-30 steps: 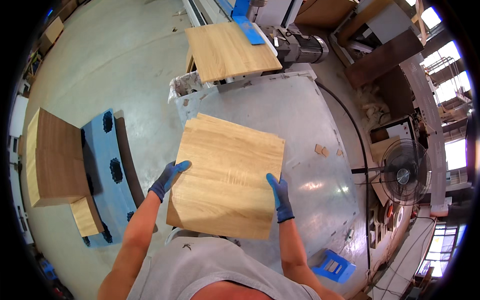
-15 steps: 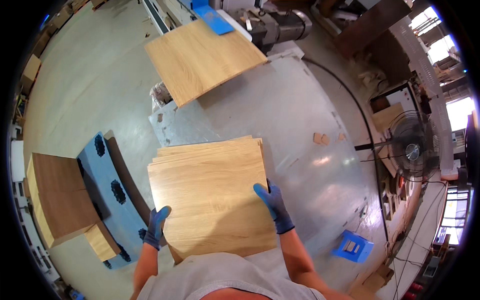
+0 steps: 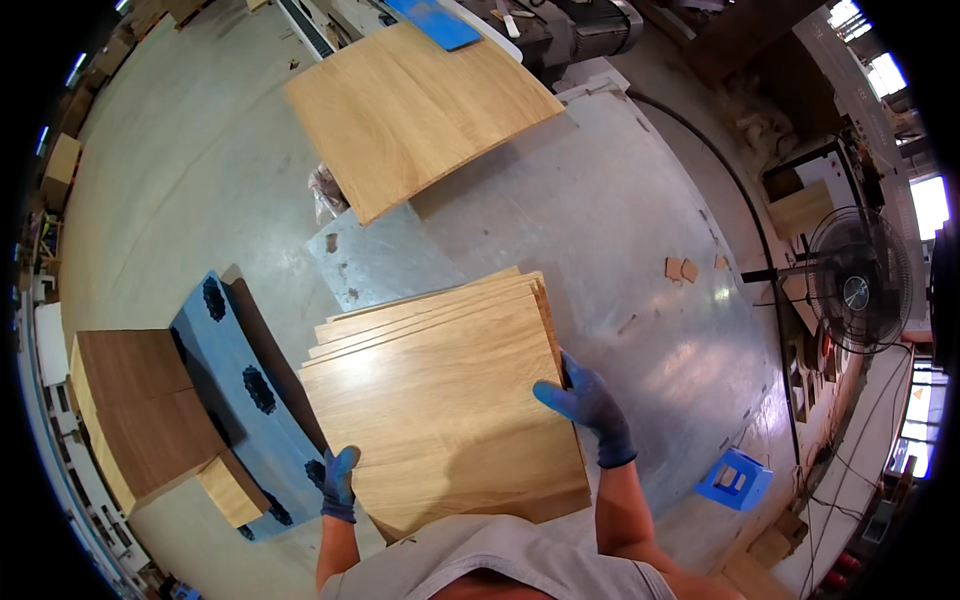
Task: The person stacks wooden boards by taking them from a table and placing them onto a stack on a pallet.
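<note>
A stack of light wood-grain panels (image 3: 450,400) lies in front of me, reaching up to my body. Its upper boards are staggered, so several edges show at the far end. On the left edge, my left hand (image 3: 340,480) in a blue glove has its thumb on the top face. My right hand (image 3: 590,405), gloved as well, grips the right edge with its thumb on top. The other fingers of both hands are partly hidden by the boards.
Ahead, a large wood-grain board (image 3: 420,115) juts from a machine with a blue plate (image 3: 440,22). Brown boards (image 3: 150,400) rest on a blue pallet (image 3: 235,390) at left. At right are a standing fan (image 3: 855,290), a blue plastic stool (image 3: 735,478) and wood scraps (image 3: 680,269).
The top panels have shifted nearer to me and turned slightly, widening the stagger at the far end. Both hands have moved with them, and the whole view has shifted a little.
</note>
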Action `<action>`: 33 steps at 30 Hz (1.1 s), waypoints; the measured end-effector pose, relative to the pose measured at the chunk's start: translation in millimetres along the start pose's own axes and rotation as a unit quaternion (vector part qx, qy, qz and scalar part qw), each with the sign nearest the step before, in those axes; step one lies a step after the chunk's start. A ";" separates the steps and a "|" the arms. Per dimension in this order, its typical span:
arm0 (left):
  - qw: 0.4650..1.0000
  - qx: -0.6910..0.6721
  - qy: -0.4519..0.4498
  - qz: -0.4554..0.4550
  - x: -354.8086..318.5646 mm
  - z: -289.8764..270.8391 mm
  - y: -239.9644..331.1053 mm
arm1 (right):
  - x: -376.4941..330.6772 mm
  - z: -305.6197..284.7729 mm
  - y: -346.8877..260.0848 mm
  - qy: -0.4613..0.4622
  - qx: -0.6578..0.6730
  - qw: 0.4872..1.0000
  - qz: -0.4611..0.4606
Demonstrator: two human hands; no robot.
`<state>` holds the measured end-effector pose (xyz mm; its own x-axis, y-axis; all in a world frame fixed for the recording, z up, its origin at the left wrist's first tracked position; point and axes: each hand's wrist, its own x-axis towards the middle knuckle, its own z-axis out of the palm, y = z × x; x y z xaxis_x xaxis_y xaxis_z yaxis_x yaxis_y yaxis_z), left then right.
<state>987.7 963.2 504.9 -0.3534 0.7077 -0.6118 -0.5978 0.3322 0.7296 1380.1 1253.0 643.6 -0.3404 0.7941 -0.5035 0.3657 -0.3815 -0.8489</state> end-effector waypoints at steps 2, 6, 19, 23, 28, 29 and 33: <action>1.000 -0.012 0.001 0.003 2.8 1.5 -1.6 | -1.9 -7.7 -14.6 -0.007 -0.087 0.996 0.011; 0.997 -0.067 -0.026 -0.029 2.8 35.9 13.4 | -2.6 -28.1 -58.1 -0.107 -0.289 0.951 -0.034; 0.993 -0.079 -0.082 -0.040 12.0 32.7 35.3 | -19.3 33.3 -21.1 0.004 0.126 0.991 -0.050; 0.990 -0.057 -0.111 -0.069 7.4 54.3 71.3 | -19.2 36.8 -4.3 -0.013 0.175 0.984 -0.031; 0.991 -0.003 -0.127 0.038 -12.7 93.7 93.4 | -50.8 38.9 -4.9 0.007 0.232 0.971 -0.064; 0.989 0.017 -0.126 0.071 -20.8 99.2 97.0 | -62.2 34.6 -8.7 0.009 0.236 0.969 -0.071; 0.973 0.025 -0.144 0.181 -67.3 129.4 117.7 | -119.0 0.6 -21.6 0.054 0.283 0.950 -0.122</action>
<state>1034.3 1035.4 671.4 -0.3147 0.9266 -0.2061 -0.4337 0.0528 0.8995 1412.2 1166.4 721.7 -0.2531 0.9238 -0.2874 -0.2467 -0.3489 -0.9041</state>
